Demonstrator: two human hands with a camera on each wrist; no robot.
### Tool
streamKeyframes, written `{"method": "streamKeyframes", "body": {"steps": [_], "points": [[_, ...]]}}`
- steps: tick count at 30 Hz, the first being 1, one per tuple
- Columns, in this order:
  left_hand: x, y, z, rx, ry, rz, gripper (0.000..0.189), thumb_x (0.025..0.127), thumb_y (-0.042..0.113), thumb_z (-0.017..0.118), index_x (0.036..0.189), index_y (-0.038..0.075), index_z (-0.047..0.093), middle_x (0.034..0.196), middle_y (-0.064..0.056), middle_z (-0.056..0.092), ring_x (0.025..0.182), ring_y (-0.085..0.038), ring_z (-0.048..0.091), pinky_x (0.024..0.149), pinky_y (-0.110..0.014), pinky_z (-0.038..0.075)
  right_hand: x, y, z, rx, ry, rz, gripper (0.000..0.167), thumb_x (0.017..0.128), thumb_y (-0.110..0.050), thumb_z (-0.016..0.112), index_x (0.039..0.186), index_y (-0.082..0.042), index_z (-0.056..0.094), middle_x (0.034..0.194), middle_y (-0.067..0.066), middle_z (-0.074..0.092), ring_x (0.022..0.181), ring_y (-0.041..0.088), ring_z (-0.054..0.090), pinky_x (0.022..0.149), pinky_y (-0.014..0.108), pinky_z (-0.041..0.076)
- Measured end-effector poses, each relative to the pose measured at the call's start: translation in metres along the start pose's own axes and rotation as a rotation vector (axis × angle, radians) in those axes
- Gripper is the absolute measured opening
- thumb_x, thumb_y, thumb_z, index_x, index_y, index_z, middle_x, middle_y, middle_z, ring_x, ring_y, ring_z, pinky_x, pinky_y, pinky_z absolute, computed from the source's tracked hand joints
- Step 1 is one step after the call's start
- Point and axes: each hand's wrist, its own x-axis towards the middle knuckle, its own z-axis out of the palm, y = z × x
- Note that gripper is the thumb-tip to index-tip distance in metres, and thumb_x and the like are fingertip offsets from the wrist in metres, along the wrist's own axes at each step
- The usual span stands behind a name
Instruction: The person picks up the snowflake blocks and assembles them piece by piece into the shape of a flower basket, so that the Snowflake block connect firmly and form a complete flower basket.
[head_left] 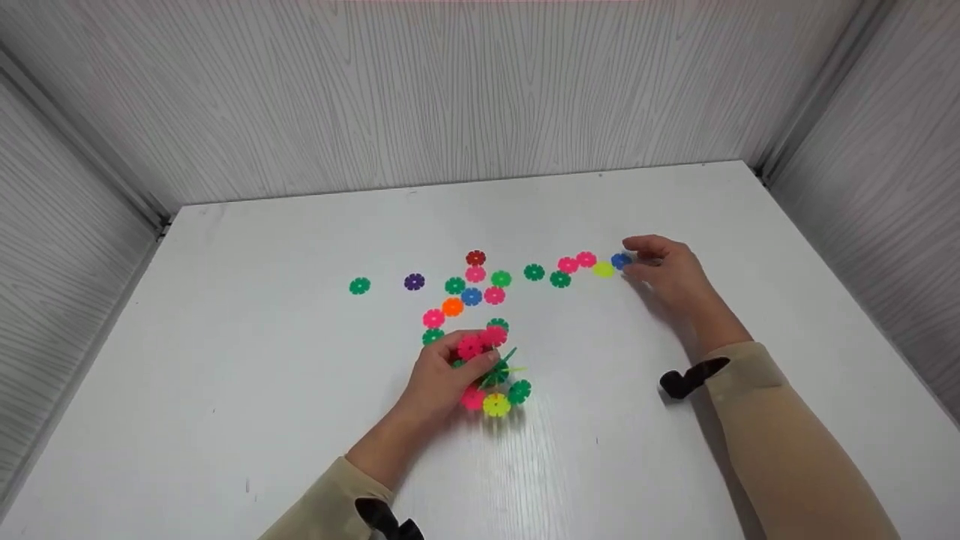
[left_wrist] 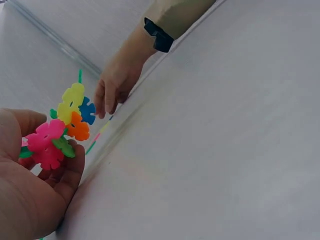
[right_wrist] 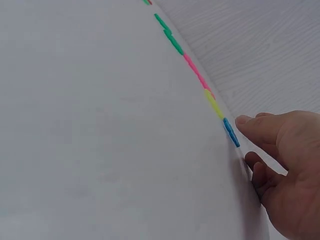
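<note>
My left hand (head_left: 439, 382) grips a cluster of interlocked plastic notched discs (head_left: 496, 405) between thumb and fingers, above the white table. Pink, green, yellow, orange and blue discs show on the cluster (left_wrist: 72, 103) in the left wrist view; the fingers hide part of it. My right hand (head_left: 679, 281) is at the right end of a row of loose discs, thumb and fingers parted around a blue disc (head_left: 620, 261). That disc lies flat beside a yellow disc (head_left: 604, 269). In the right wrist view, the fingers (right_wrist: 265, 127) are close to the blue disc; contact is unclear.
More loose discs lie flat on the white table (head_left: 262, 375): a dark red one (head_left: 475, 257), a purple one (head_left: 414, 282), an orange one (head_left: 453, 307) and a lone green one (head_left: 360, 286). Wood-grained panels (head_left: 450, 97) stand behind the table and at both sides.
</note>
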Motion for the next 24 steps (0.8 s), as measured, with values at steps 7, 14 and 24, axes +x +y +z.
{"method": "streamKeyframes", "body": {"steps": [7,14,24], "points": [[0.000,-0.001,0.001,-0.014,0.000,-0.010,0.048,0.095,0.031,0.082,0.139,0.019,0.066,0.133,-0.003,0.063,0.134,-0.025,0.052,0.095,-0.036,0.061,0.008,0.005,0.002,-0.043,-0.024,-0.012,0.044,0.103,-0.009,0.069,0.147,-0.009,0.061,0.149,0.012,0.058,0.141,0.031,0.050,0.121,0.046,0.040],[0.001,0.000,0.001,-0.015,-0.002,-0.012,0.048,0.095,0.030,0.083,0.139,0.019,0.066,0.134,-0.003,0.063,0.134,-0.025,0.052,0.096,-0.036,0.060,0.004,0.004,0.004,-0.112,-0.021,-0.011,0.040,0.103,-0.011,0.069,0.143,-0.011,0.064,0.133,0.015,0.059,0.121,0.032,0.050,0.108,0.042,0.047],[0.000,-0.002,0.000,-0.025,-0.015,0.041,0.044,0.099,0.027,0.078,0.139,0.011,0.067,0.131,-0.007,0.065,0.130,-0.027,0.055,0.095,-0.033,0.060,-0.019,-0.014,0.014,0.008,-0.012,-0.137,0.026,0.105,-0.021,0.069,0.127,-0.007,0.074,0.115,0.015,0.069,0.098,0.025,0.063,0.081,0.024,0.056]]}}
